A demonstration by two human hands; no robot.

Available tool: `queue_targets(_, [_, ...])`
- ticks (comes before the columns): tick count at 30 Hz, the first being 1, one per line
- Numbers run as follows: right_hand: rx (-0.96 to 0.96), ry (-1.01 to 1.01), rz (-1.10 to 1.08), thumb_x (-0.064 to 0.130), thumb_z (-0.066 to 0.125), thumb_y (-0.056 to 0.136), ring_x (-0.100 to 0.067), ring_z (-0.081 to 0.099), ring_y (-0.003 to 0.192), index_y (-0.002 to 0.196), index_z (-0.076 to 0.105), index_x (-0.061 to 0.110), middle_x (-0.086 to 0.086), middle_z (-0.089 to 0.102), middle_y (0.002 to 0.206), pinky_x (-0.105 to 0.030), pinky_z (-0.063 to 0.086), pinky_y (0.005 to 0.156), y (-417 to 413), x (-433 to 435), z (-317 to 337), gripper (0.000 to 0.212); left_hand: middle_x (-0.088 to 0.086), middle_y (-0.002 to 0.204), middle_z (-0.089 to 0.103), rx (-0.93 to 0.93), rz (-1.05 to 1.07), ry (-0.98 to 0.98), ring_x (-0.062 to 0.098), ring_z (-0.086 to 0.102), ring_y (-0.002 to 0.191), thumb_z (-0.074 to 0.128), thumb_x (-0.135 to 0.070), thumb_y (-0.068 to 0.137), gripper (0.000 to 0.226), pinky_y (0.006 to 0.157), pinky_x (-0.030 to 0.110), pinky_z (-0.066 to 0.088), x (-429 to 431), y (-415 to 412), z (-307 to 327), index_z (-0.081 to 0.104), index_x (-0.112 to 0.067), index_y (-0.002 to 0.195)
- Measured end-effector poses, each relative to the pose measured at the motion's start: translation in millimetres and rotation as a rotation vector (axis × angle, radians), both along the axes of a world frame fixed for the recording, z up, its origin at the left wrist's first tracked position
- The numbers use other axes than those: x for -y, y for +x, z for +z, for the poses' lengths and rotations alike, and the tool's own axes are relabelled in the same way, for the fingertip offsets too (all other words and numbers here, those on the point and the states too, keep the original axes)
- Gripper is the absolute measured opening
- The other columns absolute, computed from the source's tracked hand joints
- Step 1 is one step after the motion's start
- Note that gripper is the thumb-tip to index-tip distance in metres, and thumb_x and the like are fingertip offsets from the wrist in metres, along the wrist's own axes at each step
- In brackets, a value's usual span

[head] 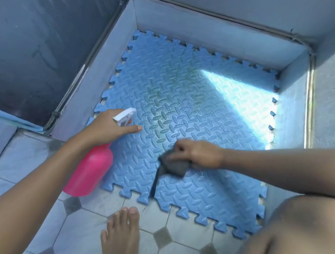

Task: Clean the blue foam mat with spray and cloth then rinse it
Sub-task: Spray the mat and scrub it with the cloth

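**A:** How far along is the cleaning?

**B:** Early to middle, I'd judge. The blue foam mat [198, 84] lies flat in the centre of the frame, inside a low-walled corner, and its near edge laps onto the tiled floor [81, 233].

**A:** What are the hands doing?

**B:** The left hand [108, 128], left of centre, has its grip closed round the neck of the pink spray bottle [89, 172]. Its forefinger is stretched straight out beside the white trigger head, which points over the mat. The right hand [199, 153], just right of centre, has its grip bunched tight on a grey cloth [174, 167], which looks pressed against the lower middle of the mat.

**A:** Is the mat clean yet?

**B:** No. A greenish, dark patch of grime [165, 97] shows above both hands, toward the mat's middle. A faint sheen near it may be spray, though I can't be sure.

**A:** So what's left?

**B:** Most of the wiping, likely more spraying on that patch, and the whole rinse. No tap, hose or running water is in view.
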State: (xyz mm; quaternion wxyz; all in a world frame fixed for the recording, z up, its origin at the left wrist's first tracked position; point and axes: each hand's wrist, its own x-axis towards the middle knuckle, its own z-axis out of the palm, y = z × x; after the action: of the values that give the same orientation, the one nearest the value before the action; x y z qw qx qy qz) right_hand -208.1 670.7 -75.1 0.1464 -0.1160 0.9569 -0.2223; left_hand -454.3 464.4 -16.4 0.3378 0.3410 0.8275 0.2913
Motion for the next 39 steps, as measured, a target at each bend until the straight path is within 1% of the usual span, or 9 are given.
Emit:
queue_targets(4, [-0.062,0.066,-0.715,0.009,0.063,0.085,-0.028,0.058,0.097,0.138,0.056,0.035,-0.006,0.05,0.118,-0.028,0.039,0.077,2,-84,2,0.059,-0.014,0.051,0.043,-0.005,-0.008,-0.008,0.005,0.038,0.049,0.085,-0.044,0.079,0.05,0.056,0.028,0.031,0,7,-7,0.046,-0.017,0.064])
queue_targets(7, [-0.042,0.175,-0.862,0.008,0.063,0.086,-0.03,0.058,0.093,0.141,0.055,0.03,-0.008,0.048,0.12,-0.028,0.04,0.075,20,-116,4,0.059,-0.008,0.06,0.052,-0.037,-0.014,-0.04,0.004,0.042,0.051,0.084,-0.048,0.079,0.046,0.057,0.027,0.035,-2,5,-8,0.059,-0.01,0.074])
queue_targets(11, [-0.036,0.18,-0.791,0.025,0.07,0.087,-0.024,0.054,0.09,0.141,0.052,0.029,-0.004,0.046,0.118,-0.032,0.045,0.078,31,-112,1,0.057,0.005,0.053,0.052,-0.002,-0.023,-0.101,0.013,0.047,0.051,0.085,-0.045,0.079,0.053,0.061,0.031,0.039,-5,9,-13,0.049,-0.011,0.06])
queue_targets(15, [-0.054,0.17,-0.771,0.027,0.07,0.087,-0.021,0.051,0.084,0.14,0.052,0.03,-0.003,0.045,0.113,-0.033,0.044,0.073,28,-111,0,0.056,-0.007,0.044,0.03,-0.136,0.079,-0.101,0.01,0.029,0.043,0.084,-0.045,0.078,0.065,0.053,0.031,0.026,-4,13,-14,0.031,-0.015,0.055])
queue_targets(21, [-0.039,0.175,-0.688,0.027,0.065,0.087,-0.029,0.06,0.088,0.139,0.053,0.031,-0.003,0.047,0.117,-0.035,0.048,0.076,14,-104,1,0.054,0.015,0.054,0.06,-0.107,0.094,-0.069,0.021,0.051,0.05,0.078,-0.051,0.078,0.057,0.059,0.032,0.042,1,2,-1,0.056,-0.002,0.06])
queue_targets(26, [-0.078,0.068,-0.164,0.048,0.052,0.085,-0.021,0.059,0.094,0.136,0.054,0.034,-0.004,0.052,0.114,-0.03,0.052,0.068,-12,-24,5,0.053,0.023,0.064,0.065,-0.111,0.345,-0.061,0.02,0.053,0.054,0.073,-0.055,0.074,0.056,0.061,0.041,0.053,7,-9,1,0.064,0.0,0.07])
queue_targets(31, [-0.079,0.005,0.404,0.022,0.06,0.092,-0.029,0.059,0.098,0.132,0.061,0.025,-0.01,0.054,0.111,-0.031,0.042,0.052,-25,61,9,0.04,0.017,0.074,0.074,-0.034,0.353,0.001,0.014,0.062,0.064,0.077,-0.038,0.087,0.032,0.063,0.021,0.048,9,-14,1,0.079,-0.006,0.089])
queue_targets(33, [-0.095,0.011,0.324,0.02,0.063,0.09,-0.028,0.059,0.096,0.134,0.06,0.027,-0.008,0.055,0.111,-0.032,0.047,0.054,-42,45,5,0.044,0.017,0.075,0.075,-0.032,0.356,0.009,0.011,0.059,0.059,0.077,-0.038,0.087,0.035,0.059,0.018,0.046,10,-15,-1,0.077,-0.004,0.082])
queue_targets(39, [-0.146,0.133,-0.372,0.022,0.065,0.09,-0.032,0.061,0.093,0.138,0.058,0.027,-0.01,0.053,0.115,-0.035,0.048,0.068,-103,-50,1,0.049,0.009,0.071,0.074,-0.066,0.337,-0.011,0.027,0.065,0.066,0.069,-0.056,0.077,0.048,0.067,0.031,0.048,14,-17,-1,0.072,-0.009,0.067])
